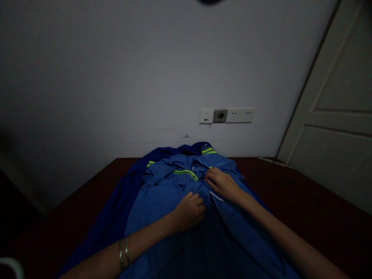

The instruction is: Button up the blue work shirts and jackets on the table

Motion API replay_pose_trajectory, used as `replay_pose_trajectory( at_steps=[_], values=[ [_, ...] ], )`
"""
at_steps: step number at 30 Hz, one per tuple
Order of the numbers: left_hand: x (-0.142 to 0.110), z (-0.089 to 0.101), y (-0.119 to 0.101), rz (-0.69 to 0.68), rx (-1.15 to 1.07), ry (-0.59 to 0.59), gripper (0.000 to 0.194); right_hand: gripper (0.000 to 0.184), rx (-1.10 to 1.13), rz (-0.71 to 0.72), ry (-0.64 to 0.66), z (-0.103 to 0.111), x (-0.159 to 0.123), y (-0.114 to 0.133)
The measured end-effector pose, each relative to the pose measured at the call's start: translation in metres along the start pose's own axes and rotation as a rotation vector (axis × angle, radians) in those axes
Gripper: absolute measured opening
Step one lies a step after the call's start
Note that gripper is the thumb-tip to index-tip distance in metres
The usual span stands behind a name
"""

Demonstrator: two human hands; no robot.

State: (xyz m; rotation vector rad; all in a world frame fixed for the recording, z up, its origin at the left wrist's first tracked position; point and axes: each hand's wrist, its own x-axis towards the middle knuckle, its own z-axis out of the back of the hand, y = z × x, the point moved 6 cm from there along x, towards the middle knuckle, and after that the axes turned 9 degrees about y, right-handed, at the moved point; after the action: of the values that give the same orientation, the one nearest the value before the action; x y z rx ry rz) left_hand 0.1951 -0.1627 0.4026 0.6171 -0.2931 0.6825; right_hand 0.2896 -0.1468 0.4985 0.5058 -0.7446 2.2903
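A light blue work jacket [162,197] with yellow-green reflective strips lies spread in front of me, its collar end toward the wall. Beneath it, a darker blue garment [116,205] shows along the left side and at the far end. My left hand [190,210] is closed on the front of the jacket, near its middle, with the fingers curled under. Farther up and to the right, my right hand [222,183] pinches the jacket's fabric just below the collar. A white strip shows on the cloth by the right wrist. Dim light hides what exactly lies between the fingers.
The garments rest on a dark red-brown tabletop [290,193] that meets a pale wall [130,77]. Sockets [238,116] sit low on that wall. A white panelled door [340,116] stands at the right. Part of a white curved object [13,265] shows at the lower left.
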Motion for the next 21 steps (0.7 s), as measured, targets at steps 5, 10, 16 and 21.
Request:
replay_pose_trajectory(
  at_steps=[5,10,16,21],
  values=[
    [0.003,-0.001,0.000,0.025,-0.043,-0.003,0.009,0.014,0.012,-0.003,-0.007,0.000,-0.001,0.000],
    [0.005,0.000,0.002,0.069,-0.144,0.001,0.008,0.015,0.037,-0.012,0.001,-0.002,-0.002,-0.002],
    [0.002,0.004,0.002,0.063,-0.241,-0.028,0.006,0.015,0.097,-0.010,0.008,0.000,-0.004,-0.001],
    [-0.004,0.023,0.002,0.049,-0.420,-0.088,0.004,0.016,0.145,-0.006,0.002,0.003,-0.010,0.000]
  ],
)
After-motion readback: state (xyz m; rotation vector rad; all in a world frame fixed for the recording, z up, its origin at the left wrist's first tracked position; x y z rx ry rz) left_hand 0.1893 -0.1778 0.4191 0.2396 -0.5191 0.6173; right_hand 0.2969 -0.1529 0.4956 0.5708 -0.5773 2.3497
